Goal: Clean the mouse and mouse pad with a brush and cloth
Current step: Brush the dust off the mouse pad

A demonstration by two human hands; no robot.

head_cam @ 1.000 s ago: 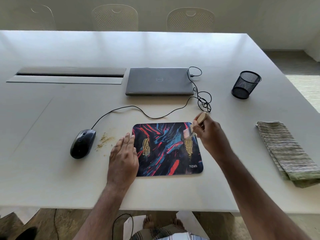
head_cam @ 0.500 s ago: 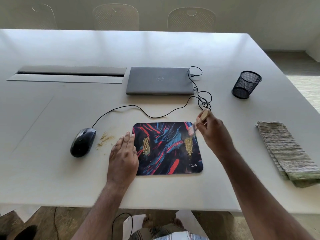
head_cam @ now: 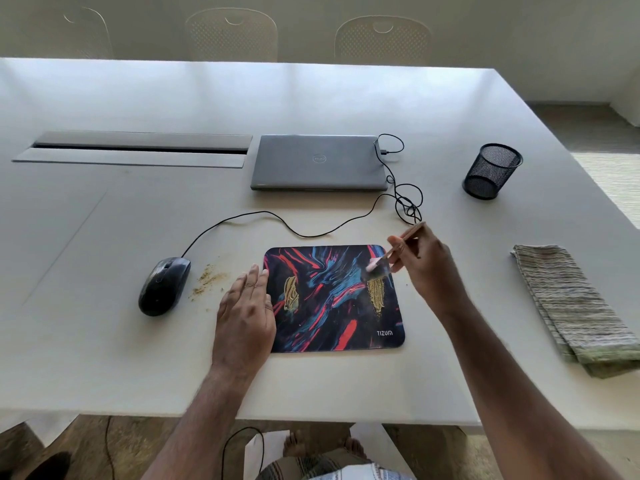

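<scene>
A dark mouse pad (head_cam: pixel 332 299) with red and blue swirls lies near the table's front edge. My left hand (head_cam: pixel 244 313) lies flat with straight fingers, pressing on the pad's left edge. My right hand (head_cam: pixel 424 261) grips a wooden-handled brush (head_cam: pixel 398 245), whose blurred bristles touch the pad's upper right corner, just above a streak of yellowish crumbs (head_cam: pixel 376 296). A second crumb streak (head_cam: pixel 291 294) sits near the left edge. The black wired mouse (head_cam: pixel 164 285) rests left of the pad. A folded striped cloth (head_cam: pixel 575 306) lies at the right.
Loose crumbs (head_cam: pixel 209 277) are scattered on the white table (head_cam: pixel 104 358) between mouse and pad. A closed grey laptop (head_cam: pixel 318 162) sits behind, its black cable (head_cam: pixel 403 199) coiled close to my right hand. A black mesh cup (head_cam: pixel 491 171) stands far right.
My right hand swung the brush up and away off the right crumb streak, then brought the bristles back down at the pad's upper right corner. The left hand stayed put.
</scene>
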